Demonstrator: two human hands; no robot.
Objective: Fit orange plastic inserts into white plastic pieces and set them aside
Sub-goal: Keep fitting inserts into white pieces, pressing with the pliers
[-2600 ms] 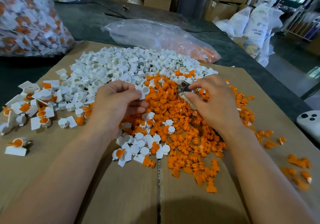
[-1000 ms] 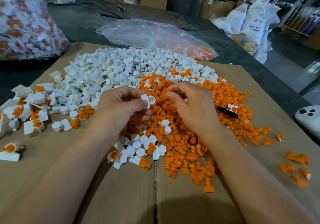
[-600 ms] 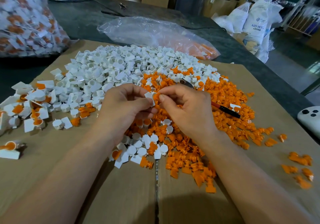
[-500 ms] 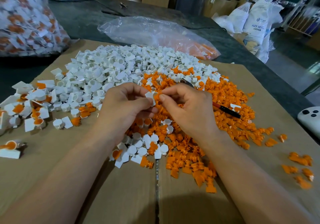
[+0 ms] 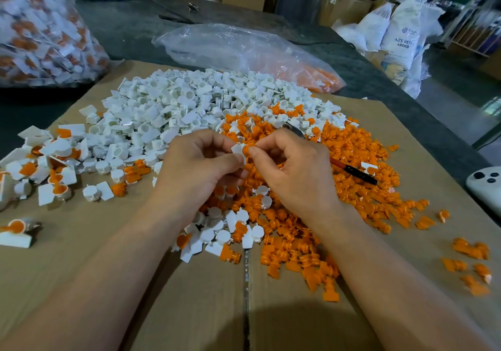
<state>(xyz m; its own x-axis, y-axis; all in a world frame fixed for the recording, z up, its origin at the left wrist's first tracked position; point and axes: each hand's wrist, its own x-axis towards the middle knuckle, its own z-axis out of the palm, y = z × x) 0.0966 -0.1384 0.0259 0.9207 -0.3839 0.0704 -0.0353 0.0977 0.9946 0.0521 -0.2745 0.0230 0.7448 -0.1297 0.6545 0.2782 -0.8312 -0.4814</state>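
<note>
at the far left a bag of finished pieces point(image 5: 40, 30) sits on the dark table, and fitted pieces point(image 5: 51, 166) lie near the left edge of the cardboard point(image 5: 108, 242). a heap of white pieces point(image 5: 176, 106) spreads behind the left hand point(image 5: 198, 169), which pinches one white piece point(image 5: 238, 150). the hands meet above the heaps. the right hand point(image 5: 295, 171) pinches an orange insert point(image 5: 247, 151) that touches the held piece. loose orange inserts point(image 5: 352, 144) spread rightward, with a black and red pen point(image 5: 355, 173) lying on them.
</note>
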